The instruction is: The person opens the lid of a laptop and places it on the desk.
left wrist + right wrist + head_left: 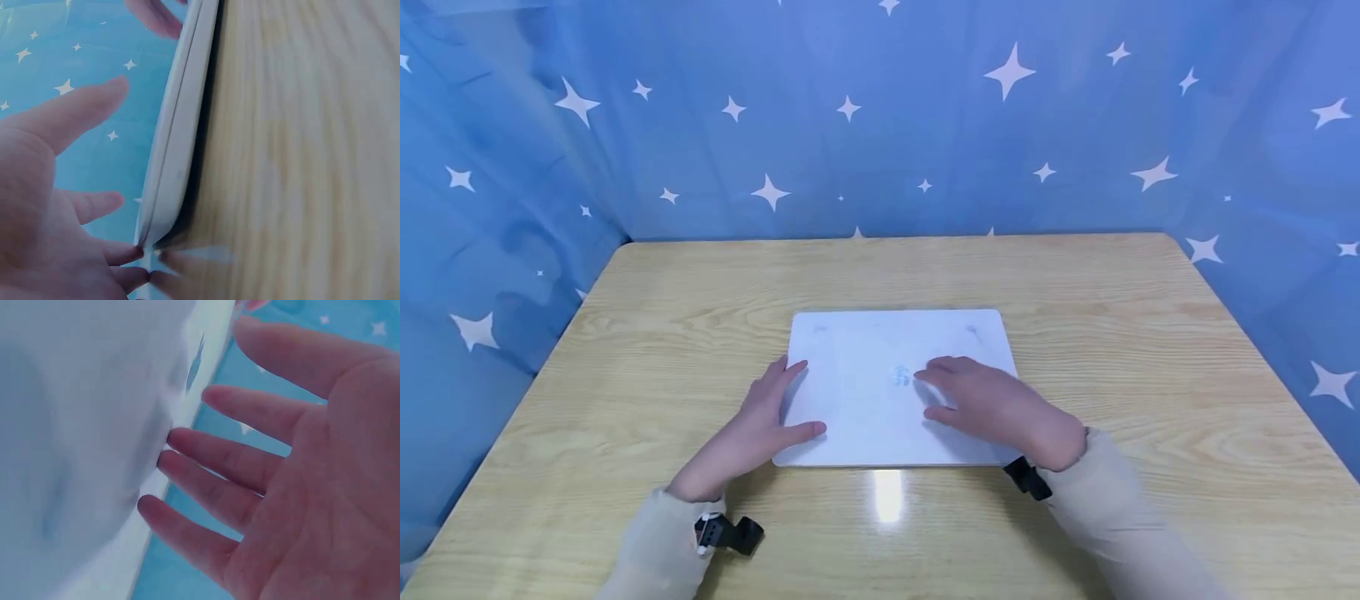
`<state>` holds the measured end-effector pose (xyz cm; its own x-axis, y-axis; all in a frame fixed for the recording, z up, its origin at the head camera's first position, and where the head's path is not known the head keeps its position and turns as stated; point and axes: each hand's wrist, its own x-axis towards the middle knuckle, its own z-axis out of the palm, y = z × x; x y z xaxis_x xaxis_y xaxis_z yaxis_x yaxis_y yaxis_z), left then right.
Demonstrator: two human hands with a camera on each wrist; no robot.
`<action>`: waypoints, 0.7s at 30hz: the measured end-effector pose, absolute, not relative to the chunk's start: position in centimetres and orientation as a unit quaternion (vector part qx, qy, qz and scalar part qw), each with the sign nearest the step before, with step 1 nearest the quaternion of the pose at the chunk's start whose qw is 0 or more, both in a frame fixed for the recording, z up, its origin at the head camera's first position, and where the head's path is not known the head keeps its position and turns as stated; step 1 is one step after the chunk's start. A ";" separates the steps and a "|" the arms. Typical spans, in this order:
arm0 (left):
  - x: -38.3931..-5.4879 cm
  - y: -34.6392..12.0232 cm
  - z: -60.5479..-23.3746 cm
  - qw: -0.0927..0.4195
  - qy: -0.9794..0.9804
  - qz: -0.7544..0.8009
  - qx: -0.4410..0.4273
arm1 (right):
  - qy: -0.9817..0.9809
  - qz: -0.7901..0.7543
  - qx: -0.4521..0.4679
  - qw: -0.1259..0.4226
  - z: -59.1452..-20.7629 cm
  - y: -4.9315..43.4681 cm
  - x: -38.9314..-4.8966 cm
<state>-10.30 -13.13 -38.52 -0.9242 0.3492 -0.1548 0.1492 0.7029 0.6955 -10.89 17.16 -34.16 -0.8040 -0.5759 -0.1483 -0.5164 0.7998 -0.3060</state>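
Note:
A closed, pale silver-white laptop [850,342] lies flat on the wooden table, with a small bluish logo [901,376] in the middle of its lid. Along its left edge is my left hand [767,425], fingers spread and thumb reaching over the front left part of the lid. The left wrist view shows the laptop's thin side [175,144] and my left fingertips at its corner. My right hand [981,400] is over the right half of the lid with loosely extended fingers. In the right wrist view, those fingertips [178,437] meet or nearly meet the lid.
The light wooden table [647,358] extends around the laptop on every side. Blue curtains [820,142] with white stars hang behind it and at both sides. Small black devices [737,533] are strapped at both wrists. A bright reflection lies in front of the laptop.

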 end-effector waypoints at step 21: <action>-8.8 -13.7 -39.6 0.117 0.935 0.250 0.220 | 0.955 -0.039 -0.291 0.040 -34.9 12.8 -8.2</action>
